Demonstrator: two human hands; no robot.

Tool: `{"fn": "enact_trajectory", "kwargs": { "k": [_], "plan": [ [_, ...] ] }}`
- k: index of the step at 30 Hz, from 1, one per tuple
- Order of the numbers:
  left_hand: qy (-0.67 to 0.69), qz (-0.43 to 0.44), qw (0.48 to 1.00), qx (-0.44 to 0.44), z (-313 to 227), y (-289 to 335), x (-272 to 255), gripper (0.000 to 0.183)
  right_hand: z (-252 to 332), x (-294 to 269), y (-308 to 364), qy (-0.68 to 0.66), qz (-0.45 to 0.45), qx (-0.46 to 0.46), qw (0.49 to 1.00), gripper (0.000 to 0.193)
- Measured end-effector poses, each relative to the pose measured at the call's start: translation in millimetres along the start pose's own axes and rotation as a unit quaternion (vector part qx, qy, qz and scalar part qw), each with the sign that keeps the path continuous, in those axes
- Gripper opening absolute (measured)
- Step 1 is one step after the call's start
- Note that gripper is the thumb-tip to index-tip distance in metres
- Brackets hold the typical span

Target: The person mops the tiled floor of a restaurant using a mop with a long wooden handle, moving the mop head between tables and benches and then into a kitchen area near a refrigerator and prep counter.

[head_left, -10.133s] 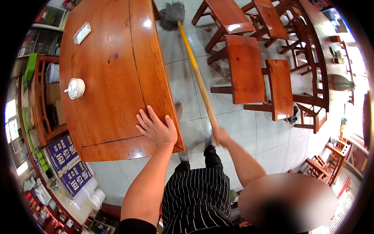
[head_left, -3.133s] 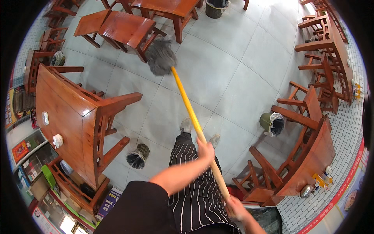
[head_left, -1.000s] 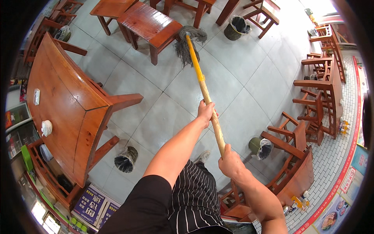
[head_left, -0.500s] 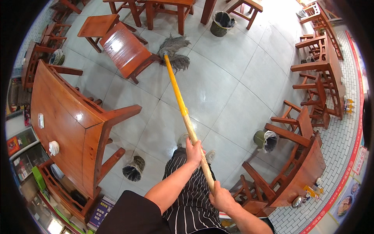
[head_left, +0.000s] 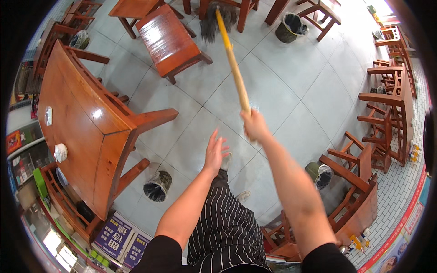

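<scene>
Stretching away over the grey floor tiles (head_left: pixel 268 91), the mop (head_left: pixel 235 68) is held by the right hand (head_left: pixel 256 126) alone, fingers wrapped round the plain wood of the pole. Upper pole is coloured yellow. The shaggy grey mop head (head_left: pixel 210 28) is placed at the far end, beside the legs of a wooden stool (head_left: pixel 245 17); contact with the floor cannot be judged. The left hand (head_left: pixel 214 154) is held apart from the pole, fingers loosely spread. To the left of the mop, a glossy red-brown stool (head_left: pixel 168 36) is seen standing. A lined bin (head_left: pixel 286 32) is noted to the right. Further left, a white pot (head_left: pixel 60 153) and a white packet (head_left: pixel 48 116) are borne by a large table (head_left: pixel 77 109).
</scene>
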State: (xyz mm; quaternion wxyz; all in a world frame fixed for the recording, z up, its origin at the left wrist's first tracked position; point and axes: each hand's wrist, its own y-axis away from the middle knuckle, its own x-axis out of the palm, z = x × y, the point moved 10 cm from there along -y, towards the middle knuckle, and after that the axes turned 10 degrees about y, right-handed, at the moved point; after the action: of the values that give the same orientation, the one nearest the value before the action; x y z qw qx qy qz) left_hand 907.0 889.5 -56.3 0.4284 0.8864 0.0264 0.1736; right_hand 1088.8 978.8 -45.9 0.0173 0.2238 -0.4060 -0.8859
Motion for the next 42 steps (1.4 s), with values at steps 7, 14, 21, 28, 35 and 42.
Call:
{"fn": "enact_trajectory", "kwargs": {
  "k": [7, 14, 21, 28, 35, 42],
  "plan": [
    [-0.057, -0.091, 0.989, -0.106, 111.5, 57.1, -100.9, 0.058, 30.2, -18.1, -44.3, 0.224, 0.042, 0.044, 0.973, 0.043],
    [-0.030, -0.030, 0.996, -0.078, 110.7, 31.6, 14.3, 0.064, -147.9, 39.6, 138.4, -0.028, 0.042, 0.047, 0.998, 0.033],
    [-0.127, -0.081, 0.985, -0.082, 193.0, 100.1, 68.8, 0.046, -257.4, 42.3, 427.6, -0.269, 0.188, 0.195, 0.924, 0.032],
    [-0.145, -0.051, 0.967, -0.203, 297.1, 301.7, 73.2, 0.064, -278.0, 0.7, 644.0, -0.425, 0.158, 0.375, 0.809, 0.037],
    [-0.283, -0.054, 0.951, -0.112, 267.3, 194.6, 82.6, 0.077, -293.6, 34.0, 563.6, -0.445, 0.166, 0.339, 0.812, 0.040],
    [-0.005, 0.103, 0.986, -0.129, 122.9, -20.4, 128.5, 0.061, -167.2, -3.5, 228.6, -0.383, 0.071, 0.137, 0.911, 0.038]
  ]
}}
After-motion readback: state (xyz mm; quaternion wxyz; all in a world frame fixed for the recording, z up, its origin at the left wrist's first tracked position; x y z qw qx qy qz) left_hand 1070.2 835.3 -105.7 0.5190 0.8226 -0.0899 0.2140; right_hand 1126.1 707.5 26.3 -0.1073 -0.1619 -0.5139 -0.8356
